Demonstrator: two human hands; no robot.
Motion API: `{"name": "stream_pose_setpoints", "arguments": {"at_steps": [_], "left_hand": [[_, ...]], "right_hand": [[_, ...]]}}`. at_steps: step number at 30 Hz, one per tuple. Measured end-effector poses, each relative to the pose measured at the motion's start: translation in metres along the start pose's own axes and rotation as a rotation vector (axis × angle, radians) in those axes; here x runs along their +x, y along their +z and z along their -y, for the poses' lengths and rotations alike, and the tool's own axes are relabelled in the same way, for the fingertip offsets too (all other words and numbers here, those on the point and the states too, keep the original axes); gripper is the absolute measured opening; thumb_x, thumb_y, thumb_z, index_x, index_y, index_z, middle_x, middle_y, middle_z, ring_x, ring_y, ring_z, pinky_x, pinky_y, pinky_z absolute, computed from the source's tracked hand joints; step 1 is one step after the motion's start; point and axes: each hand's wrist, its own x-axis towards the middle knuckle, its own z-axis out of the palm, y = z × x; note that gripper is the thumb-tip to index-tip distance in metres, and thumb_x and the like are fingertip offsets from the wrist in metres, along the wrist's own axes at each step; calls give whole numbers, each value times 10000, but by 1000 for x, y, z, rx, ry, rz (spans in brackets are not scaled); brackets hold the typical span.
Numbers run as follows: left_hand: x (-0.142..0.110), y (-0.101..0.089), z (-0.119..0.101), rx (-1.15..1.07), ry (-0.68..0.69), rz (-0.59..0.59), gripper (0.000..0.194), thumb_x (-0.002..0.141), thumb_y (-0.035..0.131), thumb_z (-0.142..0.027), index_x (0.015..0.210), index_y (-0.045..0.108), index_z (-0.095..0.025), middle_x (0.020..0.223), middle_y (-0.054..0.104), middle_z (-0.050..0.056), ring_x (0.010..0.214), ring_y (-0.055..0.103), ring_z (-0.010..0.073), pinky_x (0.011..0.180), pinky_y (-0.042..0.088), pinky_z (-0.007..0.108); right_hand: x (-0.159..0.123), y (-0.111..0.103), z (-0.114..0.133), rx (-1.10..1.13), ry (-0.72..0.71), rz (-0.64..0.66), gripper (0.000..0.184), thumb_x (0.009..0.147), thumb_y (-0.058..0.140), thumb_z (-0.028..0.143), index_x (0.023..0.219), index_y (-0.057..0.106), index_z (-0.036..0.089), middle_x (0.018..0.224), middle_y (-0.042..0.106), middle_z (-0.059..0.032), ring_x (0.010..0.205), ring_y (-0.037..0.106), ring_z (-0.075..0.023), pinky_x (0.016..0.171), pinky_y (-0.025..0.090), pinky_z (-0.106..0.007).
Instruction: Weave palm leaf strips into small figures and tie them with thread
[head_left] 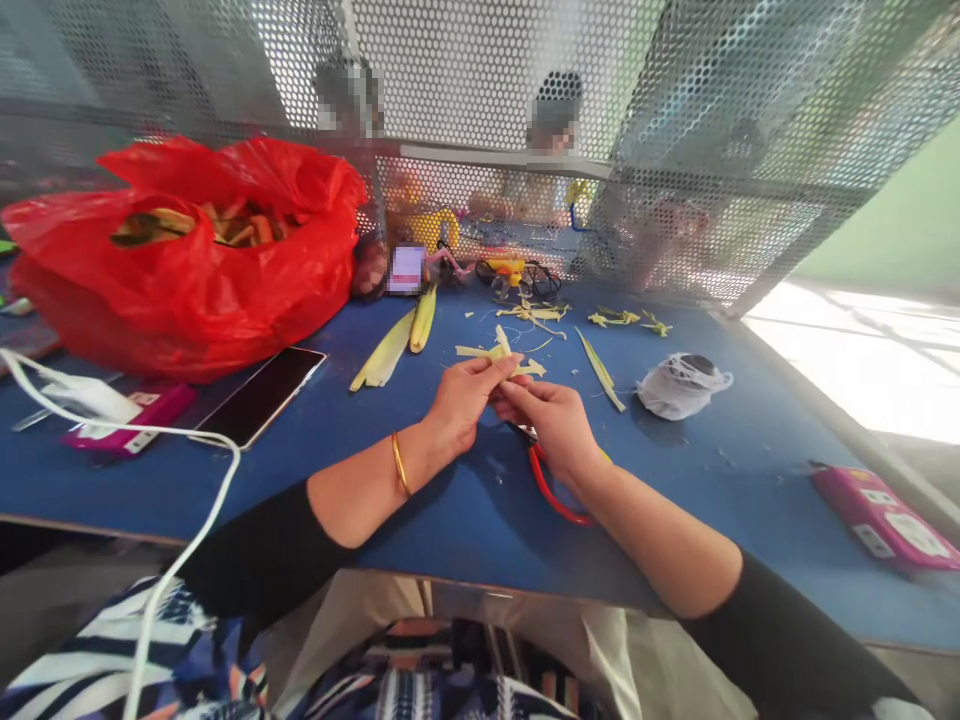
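Observation:
My left hand (466, 397) is closed, pinching a pale yellow strip of dried husk (503, 341) between thumb and fingers. Against it, my right hand (556, 420) is also closed, its fingertips meeting the left ones at the lower end of the strip; how much each grips is partly hidden. Under my right hand lie scissors or pliers with red handles (540, 480), their jaws mostly covered. Husk scraps surround the fingertips. A narrow green-yellow husk strip (600, 370) lies to the right, near a bundle of white thread (679, 388).
A red plastic bag (300, 265) filled with dried husks stands at left. Before it lie a phone (262, 395), a magenta box (161, 408) and a white cable (217, 500). Two larger husks (386, 352) lie ahead. Another magenta box (885, 515) sits right. A perforated metal screen (480, 60) borders the table.

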Motion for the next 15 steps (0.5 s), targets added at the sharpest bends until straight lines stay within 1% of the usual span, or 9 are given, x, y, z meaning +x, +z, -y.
{"name": "stream_pose_setpoints", "arguments": {"at_steps": [2,4,5,7,9,10,13,15], "left_hand": [[0,1,2,-3,-2,3,281,681,812,-338,615,628,-136,616,668,2,489,540,88,489,433,233],[0,1,2,-3,-1,13,278,688,805,-335,605,628,-138,605,661,-2,491,538,86,490,428,230],[0,0,2,-2,-3,27,245,693,800,-323,633,652,-138,621,671,1,510,550,89,508,437,231],[0,-2,0,4,-11,79,152,696,792,-266,751,718,-145,691,705,9,580,593,101,570,466,238],[1,-4,-3,17,-17,132,182,693,781,-205,867,752,-160,755,730,15,654,626,114,628,487,248],[1,-6,-4,23,-12,148,190,695,774,-188,882,756,-162,769,734,18,678,635,119,649,494,252],[3,-8,-8,48,11,140,91,724,757,-197,802,751,-150,751,730,26,663,632,122,645,503,261],[3,-9,-12,62,12,122,77,742,751,-213,752,737,-138,743,731,38,630,623,118,620,507,259]], "right_hand": [[0,1,0,81,69,-5,342,508,844,456,648,712,174,628,686,-21,582,591,-129,627,481,-287],[-1,1,0,132,102,3,332,491,860,433,636,704,178,608,674,-14,570,586,-121,621,485,-277],[-1,1,0,150,102,4,325,491,861,425,633,700,181,601,666,-9,572,583,-119,626,486,-274],[-1,0,-1,165,77,-8,313,499,853,422,626,688,188,596,656,-3,583,577,-122,633,482,-275],[0,-1,-2,157,46,-22,298,522,830,426,630,680,193,606,654,-7,598,571,-130,634,469,-279],[0,-1,-2,148,32,-24,286,539,813,428,633,676,195,609,649,-8,603,564,-131,634,460,-279],[-2,-2,0,111,2,14,226,592,753,399,625,656,198,602,612,4,595,526,-121,642,440,-278],[-6,-2,2,81,-28,45,195,606,724,361,572,619,200,584,578,15,579,492,-111,639,425,-274]]}}
